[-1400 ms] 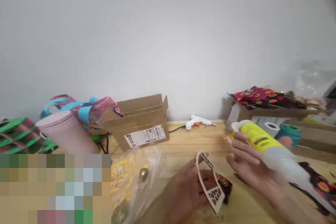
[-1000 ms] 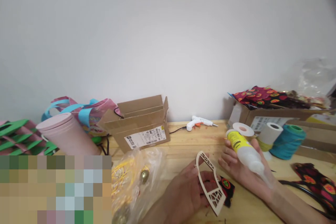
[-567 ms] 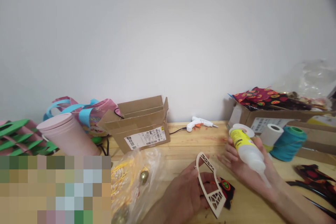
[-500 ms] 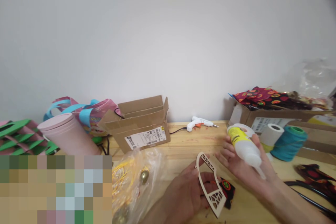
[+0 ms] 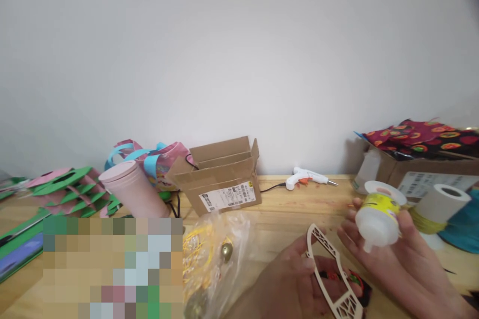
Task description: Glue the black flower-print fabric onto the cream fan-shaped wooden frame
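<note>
My left hand (image 5: 295,284) holds a thin laser-cut wooden piece (image 5: 329,279) with lattice openings, low in the view just right of centre. Under that piece lies a dark patterned cloth scrap (image 5: 359,286). My right hand (image 5: 396,264) is wrapped round a white glue bottle (image 5: 377,217) with a yellow label. The bottle's nozzle points toward me and down, a little above and right of the wooden piece. The two hands sit close together over the wooden table (image 5: 277,209).
An open cardboard box (image 5: 220,179) stands at the back, with a white glue gun (image 5: 309,178) to its right. A pink cup (image 5: 132,189), a colourful bag (image 5: 157,159) and green paper pieces (image 5: 71,189) lie left. A clear plastic bag (image 5: 213,259) lies near centre. Thread spools (image 5: 441,204) and a fabric-filled box (image 5: 419,159) stand right.
The view has swung left, so everything sits further right. My right hand has turned the glue bottle until its nozzle points toward me. My left hand keeps the wooden piece.
</note>
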`<control>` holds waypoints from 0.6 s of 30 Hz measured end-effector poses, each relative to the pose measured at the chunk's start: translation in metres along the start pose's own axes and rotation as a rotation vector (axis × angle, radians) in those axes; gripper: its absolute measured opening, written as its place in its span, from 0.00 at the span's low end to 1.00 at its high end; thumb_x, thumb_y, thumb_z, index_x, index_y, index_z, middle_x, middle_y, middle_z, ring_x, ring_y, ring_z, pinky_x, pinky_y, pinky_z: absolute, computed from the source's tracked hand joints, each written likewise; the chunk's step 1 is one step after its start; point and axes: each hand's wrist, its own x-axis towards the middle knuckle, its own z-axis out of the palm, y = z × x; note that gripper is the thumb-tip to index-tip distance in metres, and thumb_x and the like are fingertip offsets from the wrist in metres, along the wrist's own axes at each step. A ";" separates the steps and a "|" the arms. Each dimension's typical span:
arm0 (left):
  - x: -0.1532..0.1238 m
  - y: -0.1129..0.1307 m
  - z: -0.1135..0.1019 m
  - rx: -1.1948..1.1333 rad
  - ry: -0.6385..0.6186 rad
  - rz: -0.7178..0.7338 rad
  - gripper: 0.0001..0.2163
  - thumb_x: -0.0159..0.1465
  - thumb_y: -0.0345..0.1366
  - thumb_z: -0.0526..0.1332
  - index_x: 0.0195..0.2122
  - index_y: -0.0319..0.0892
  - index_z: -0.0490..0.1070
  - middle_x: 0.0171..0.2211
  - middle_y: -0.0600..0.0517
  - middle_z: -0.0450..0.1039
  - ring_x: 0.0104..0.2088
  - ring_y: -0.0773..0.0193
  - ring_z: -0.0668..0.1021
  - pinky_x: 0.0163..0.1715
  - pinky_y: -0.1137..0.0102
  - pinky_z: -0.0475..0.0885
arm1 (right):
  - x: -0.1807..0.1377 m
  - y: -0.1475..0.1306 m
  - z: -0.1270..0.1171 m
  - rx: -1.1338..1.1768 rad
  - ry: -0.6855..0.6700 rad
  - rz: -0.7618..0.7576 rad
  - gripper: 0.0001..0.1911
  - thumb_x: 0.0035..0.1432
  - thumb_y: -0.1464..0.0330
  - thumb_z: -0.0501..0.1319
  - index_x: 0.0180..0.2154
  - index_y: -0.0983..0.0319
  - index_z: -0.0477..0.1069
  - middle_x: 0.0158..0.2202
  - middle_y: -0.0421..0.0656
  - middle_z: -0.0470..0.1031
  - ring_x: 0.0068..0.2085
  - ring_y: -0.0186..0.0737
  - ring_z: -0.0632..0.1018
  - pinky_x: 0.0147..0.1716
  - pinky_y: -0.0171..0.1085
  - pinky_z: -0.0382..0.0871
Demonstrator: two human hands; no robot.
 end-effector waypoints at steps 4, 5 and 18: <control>-0.001 0.001 0.001 0.006 0.009 -0.008 0.16 0.55 0.33 0.54 0.46 0.44 0.60 0.36 0.46 0.72 0.37 0.54 0.75 0.36 0.61 0.61 | -0.001 0.001 0.001 -0.015 -0.012 -0.020 0.28 0.31 0.62 0.69 0.40 0.54 0.66 0.33 0.39 0.73 0.33 0.40 0.74 0.34 0.41 0.71; -0.001 0.002 0.002 0.011 0.007 -0.014 0.16 0.56 0.34 0.53 0.46 0.44 0.60 0.35 0.47 0.72 0.37 0.54 0.75 0.36 0.61 0.61 | -0.002 0.001 0.001 -0.015 -0.024 -0.024 0.28 0.32 0.62 0.69 0.40 0.53 0.66 0.34 0.38 0.73 0.33 0.40 0.74 0.35 0.40 0.71; -0.001 0.000 -0.002 -0.008 0.012 -0.024 0.17 0.53 0.35 0.58 0.45 0.43 0.62 0.34 0.48 0.72 0.33 0.59 0.75 0.35 0.62 0.62 | -0.002 0.003 -0.003 -0.147 -0.004 -0.126 0.28 0.33 0.58 0.67 0.41 0.50 0.65 0.38 0.39 0.71 0.36 0.40 0.73 0.35 0.40 0.71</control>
